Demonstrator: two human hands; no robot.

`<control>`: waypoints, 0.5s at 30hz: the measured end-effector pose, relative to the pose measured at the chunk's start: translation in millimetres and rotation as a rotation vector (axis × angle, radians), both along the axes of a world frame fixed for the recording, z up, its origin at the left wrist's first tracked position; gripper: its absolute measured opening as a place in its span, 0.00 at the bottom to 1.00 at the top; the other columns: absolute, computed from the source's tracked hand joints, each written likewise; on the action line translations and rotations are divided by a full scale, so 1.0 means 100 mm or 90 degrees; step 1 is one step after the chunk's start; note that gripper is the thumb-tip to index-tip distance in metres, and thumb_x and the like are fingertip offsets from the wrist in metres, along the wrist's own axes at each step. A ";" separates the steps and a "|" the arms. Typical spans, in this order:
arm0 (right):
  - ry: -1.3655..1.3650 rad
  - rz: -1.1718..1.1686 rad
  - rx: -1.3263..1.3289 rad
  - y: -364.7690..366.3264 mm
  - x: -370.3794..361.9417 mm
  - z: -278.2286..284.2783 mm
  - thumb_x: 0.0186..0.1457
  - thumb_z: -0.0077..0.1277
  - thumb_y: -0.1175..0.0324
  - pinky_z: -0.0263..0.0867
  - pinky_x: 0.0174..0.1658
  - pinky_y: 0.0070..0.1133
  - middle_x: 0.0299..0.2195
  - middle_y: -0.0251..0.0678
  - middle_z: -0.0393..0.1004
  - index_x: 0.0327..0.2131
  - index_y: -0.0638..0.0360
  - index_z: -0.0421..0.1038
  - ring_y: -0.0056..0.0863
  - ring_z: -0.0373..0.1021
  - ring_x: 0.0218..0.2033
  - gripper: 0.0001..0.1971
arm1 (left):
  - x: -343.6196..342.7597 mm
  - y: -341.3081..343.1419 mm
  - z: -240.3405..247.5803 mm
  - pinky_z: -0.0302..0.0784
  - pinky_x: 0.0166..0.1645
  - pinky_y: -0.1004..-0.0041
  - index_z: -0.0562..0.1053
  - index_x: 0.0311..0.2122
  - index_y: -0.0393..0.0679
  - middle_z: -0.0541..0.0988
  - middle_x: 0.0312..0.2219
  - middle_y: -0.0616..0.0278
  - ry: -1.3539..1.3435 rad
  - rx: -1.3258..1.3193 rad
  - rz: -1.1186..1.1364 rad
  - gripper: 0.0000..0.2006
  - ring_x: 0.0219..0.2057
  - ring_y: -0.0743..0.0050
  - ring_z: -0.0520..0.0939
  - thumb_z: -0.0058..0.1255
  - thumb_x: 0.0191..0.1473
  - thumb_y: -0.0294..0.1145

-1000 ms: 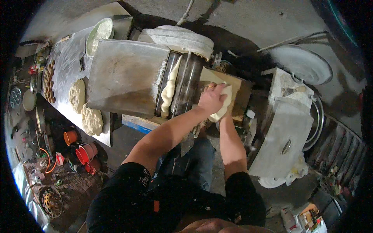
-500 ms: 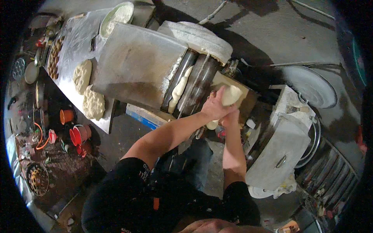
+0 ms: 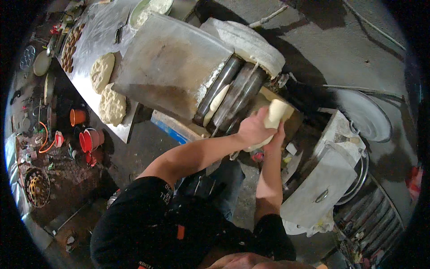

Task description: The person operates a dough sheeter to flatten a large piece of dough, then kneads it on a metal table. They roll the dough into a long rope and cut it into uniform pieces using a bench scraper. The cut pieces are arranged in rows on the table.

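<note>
Both my hands are closed around a pale piece of dough (image 3: 278,110), just right of the rollers of a dough sheeter. My left hand (image 3: 256,129) grips its near left side, thumb up. Lower down, my right hand (image 3: 275,138) supports it from the right; some of its fingers are hidden behind the dough. More of the dough shows below my left hand. Another strip of dough (image 3: 218,101) lies along the gap by the metal rollers (image 3: 237,96). The sheeter's sloping metal plate (image 3: 172,62) rises to the left of them.
Two big dough lumps (image 3: 112,105) rest on the metal table (image 3: 92,40) at left, near rows of small brown pieces. A bowl of flour (image 3: 150,11) stands behind the plate. Red buckets (image 3: 91,139) are at left, and a lidded metal box (image 3: 320,179) is at right.
The dough strip at the rollers has become thinner and shorter. In my hands, the dough has been raised and now stands more upright. The whole view has shifted slightly.
</note>
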State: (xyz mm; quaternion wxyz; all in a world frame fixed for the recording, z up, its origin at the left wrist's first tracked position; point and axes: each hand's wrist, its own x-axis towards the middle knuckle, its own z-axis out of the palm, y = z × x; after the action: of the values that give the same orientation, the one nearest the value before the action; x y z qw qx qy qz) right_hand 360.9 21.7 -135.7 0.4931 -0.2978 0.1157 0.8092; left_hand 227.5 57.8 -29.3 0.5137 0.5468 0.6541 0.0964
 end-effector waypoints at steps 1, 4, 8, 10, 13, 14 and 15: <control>-0.067 -0.008 -0.013 0.05 -0.06 -0.14 0.65 0.31 0.43 0.52 0.65 0.38 0.64 0.39 0.58 0.66 0.55 0.51 0.41 0.56 0.64 0.34 | 0.05 -0.01 0.05 0.75 0.51 0.57 0.51 0.66 0.54 0.70 0.50 0.37 0.014 -0.004 -0.034 0.49 0.48 0.39 0.77 0.64 0.41 0.51; -0.154 0.004 -0.023 0.15 -0.25 -0.24 0.65 0.31 0.44 0.51 0.65 0.39 0.64 0.39 0.58 0.65 0.55 0.51 0.41 0.55 0.64 0.33 | 0.18 0.03 -0.01 0.74 0.52 0.54 0.50 0.67 0.55 0.65 0.55 0.35 0.154 0.117 -0.063 0.50 0.51 0.36 0.74 0.64 0.41 0.51; -0.134 0.042 0.022 0.10 -0.18 -0.01 0.65 0.31 0.44 0.51 0.66 0.39 0.64 0.38 0.57 0.65 0.55 0.52 0.41 0.55 0.64 0.33 | 0.07 0.04 -0.10 0.74 0.53 0.50 0.48 0.67 0.56 0.63 0.54 0.26 0.200 0.133 -0.050 0.53 0.52 0.25 0.71 0.67 0.39 0.51; -0.131 0.040 0.012 0.08 -0.13 0.10 0.66 0.31 0.45 0.52 0.65 0.39 0.64 0.38 0.58 0.65 0.55 0.53 0.41 0.56 0.64 0.32 | -0.04 0.07 0.00 0.72 0.55 0.51 0.49 0.67 0.54 0.63 0.55 0.27 0.071 0.052 -0.003 0.51 0.52 0.27 0.72 0.65 0.40 0.50; -0.170 0.005 -0.036 0.13 -0.10 -0.04 0.66 0.30 0.47 0.54 0.64 0.39 0.62 0.38 0.61 0.64 0.55 0.55 0.41 0.58 0.63 0.30 | -0.01 -0.01 -0.02 0.72 0.56 0.51 0.49 0.67 0.56 0.63 0.55 0.29 0.053 0.077 -0.019 0.50 0.52 0.28 0.72 0.64 0.41 0.51; -0.178 -0.006 -0.038 0.11 -0.09 -0.13 0.66 0.30 0.48 0.54 0.64 0.39 0.62 0.38 0.61 0.64 0.55 0.55 0.41 0.58 0.62 0.30 | 0.08 -0.06 -0.01 0.72 0.56 0.52 0.49 0.67 0.57 0.64 0.54 0.30 0.120 0.131 -0.060 0.50 0.52 0.31 0.73 0.63 0.42 0.51; -0.179 -0.003 -0.033 0.15 -0.20 -0.17 0.66 0.30 0.48 0.55 0.64 0.39 0.62 0.38 0.61 0.63 0.55 0.56 0.41 0.59 0.62 0.29 | 0.14 -0.09 0.02 0.72 0.55 0.52 0.49 0.67 0.58 0.66 0.54 0.32 0.197 0.185 -0.088 0.49 0.52 0.33 0.73 0.63 0.42 0.52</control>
State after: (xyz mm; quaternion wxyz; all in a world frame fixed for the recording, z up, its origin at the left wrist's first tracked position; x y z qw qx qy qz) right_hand 340.7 36.2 -152.3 0.4986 -0.4207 0.0668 0.7550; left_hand 241.2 48.6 -27.6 0.3286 0.6666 0.6654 0.0693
